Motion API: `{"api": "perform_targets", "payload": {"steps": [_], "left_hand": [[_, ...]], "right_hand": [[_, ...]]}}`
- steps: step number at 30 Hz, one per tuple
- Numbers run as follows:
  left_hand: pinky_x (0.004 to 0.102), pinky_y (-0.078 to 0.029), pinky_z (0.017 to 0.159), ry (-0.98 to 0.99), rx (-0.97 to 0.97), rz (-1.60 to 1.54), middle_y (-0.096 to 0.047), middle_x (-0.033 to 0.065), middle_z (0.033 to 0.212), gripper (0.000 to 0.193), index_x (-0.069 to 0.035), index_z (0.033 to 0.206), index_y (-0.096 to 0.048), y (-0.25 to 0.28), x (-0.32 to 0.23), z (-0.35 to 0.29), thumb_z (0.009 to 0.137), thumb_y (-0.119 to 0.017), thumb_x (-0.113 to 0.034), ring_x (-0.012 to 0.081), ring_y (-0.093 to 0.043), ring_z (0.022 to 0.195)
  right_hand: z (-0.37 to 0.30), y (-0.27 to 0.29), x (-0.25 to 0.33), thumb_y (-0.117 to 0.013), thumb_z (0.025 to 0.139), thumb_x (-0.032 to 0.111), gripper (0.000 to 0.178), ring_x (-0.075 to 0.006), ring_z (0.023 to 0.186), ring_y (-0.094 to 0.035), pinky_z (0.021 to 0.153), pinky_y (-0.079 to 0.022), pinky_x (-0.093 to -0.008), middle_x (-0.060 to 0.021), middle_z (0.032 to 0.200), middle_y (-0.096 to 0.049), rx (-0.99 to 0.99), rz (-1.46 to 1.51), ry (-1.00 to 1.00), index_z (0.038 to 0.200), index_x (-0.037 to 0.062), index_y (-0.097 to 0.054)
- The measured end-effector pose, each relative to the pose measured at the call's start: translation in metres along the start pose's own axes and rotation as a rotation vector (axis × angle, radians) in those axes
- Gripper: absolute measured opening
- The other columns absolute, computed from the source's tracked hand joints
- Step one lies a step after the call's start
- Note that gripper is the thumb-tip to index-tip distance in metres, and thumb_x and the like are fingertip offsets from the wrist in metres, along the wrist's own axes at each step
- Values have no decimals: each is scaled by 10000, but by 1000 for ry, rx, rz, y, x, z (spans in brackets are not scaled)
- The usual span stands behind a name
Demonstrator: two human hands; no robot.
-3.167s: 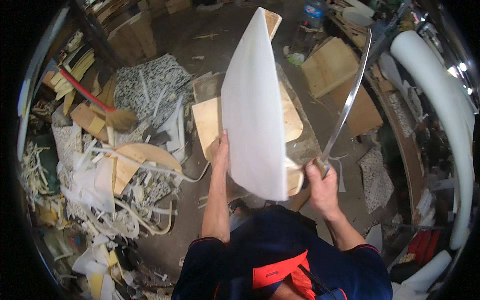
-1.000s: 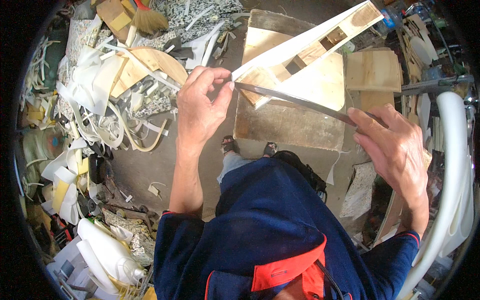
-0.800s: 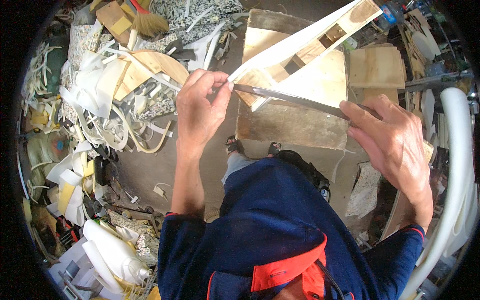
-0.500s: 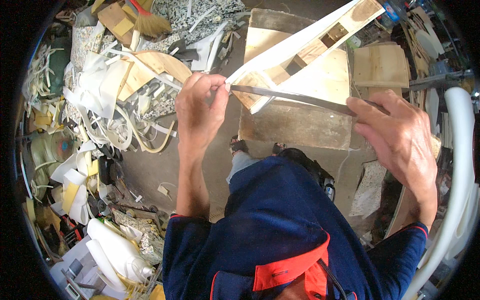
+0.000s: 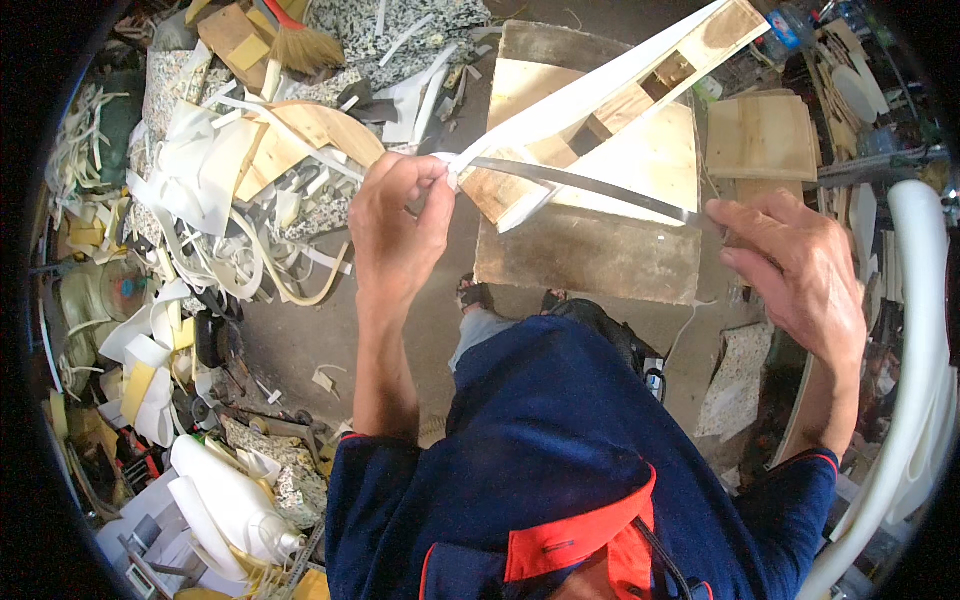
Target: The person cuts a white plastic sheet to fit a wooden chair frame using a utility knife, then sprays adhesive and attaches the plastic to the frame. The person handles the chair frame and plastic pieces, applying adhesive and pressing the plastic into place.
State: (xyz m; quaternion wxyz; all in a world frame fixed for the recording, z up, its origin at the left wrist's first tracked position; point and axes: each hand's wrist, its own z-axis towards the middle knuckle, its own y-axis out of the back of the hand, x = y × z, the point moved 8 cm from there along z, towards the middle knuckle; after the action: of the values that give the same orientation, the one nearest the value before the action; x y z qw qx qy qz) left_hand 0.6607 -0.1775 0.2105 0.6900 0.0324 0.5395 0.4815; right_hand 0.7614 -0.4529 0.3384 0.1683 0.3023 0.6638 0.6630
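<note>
A long wooden frame piece point(image 5: 622, 108) with square openings lies slantwise in front of me, a white foam sheet point(image 5: 570, 88) along its left side. At the frame's near end my left hand point(image 5: 402, 215) pinches the end of the foam between thumb and fingertips. My right hand point(image 5: 790, 265) is closed around the handle end of a long, thin knife point(image 5: 600, 190). The blade slants up to the left across the frame's near corner. Its tip is at the foam, close beside my left fingertips. The handle is mostly hidden in my hand.
Under the frame stands a worn wooden work surface point(image 5: 590, 262) with a pale board on it. Foam offcuts point(image 5: 205, 170) and a straw broom point(image 5: 305, 48) lie to the left. Plywood pieces point(image 5: 762, 135) are at the right, near a thick white foam roll point(image 5: 918, 300).
My right hand has shifted slightly down, and the knife's tip end has risen a little, its face now catching more light. My left hand keeps its pinch in nearly the same place.
</note>
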Motion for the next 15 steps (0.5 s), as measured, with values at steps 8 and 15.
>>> {"api": "perform_targets", "payload": {"steps": [8, 15], "left_hand": [[307, -500, 677, 3, -21, -60, -665, 84, 824, 85, -34, 914, -690, 5, -8, -1, 837, -725, -42, 187, -616, 702], [309, -493, 667, 7, 22, 36, -669, 81, 824, 107, -23, 915, -689, 1, -13, 3, 817, -723, 2, 180, -611, 709]], "right_hand": [[-6, -37, -32, -751, 822, 134, 307, -364, 756, -645, 679, -499, -440, -177, 827, -662, -15, 249, 4, 1118, 57, -731], [-8, -79, -55, -763, 848, 181, 350, -288, 721, -660, 693, -522, -382, -172, 837, -703, -23, 558, -6, 1159, 25, -725]]}}
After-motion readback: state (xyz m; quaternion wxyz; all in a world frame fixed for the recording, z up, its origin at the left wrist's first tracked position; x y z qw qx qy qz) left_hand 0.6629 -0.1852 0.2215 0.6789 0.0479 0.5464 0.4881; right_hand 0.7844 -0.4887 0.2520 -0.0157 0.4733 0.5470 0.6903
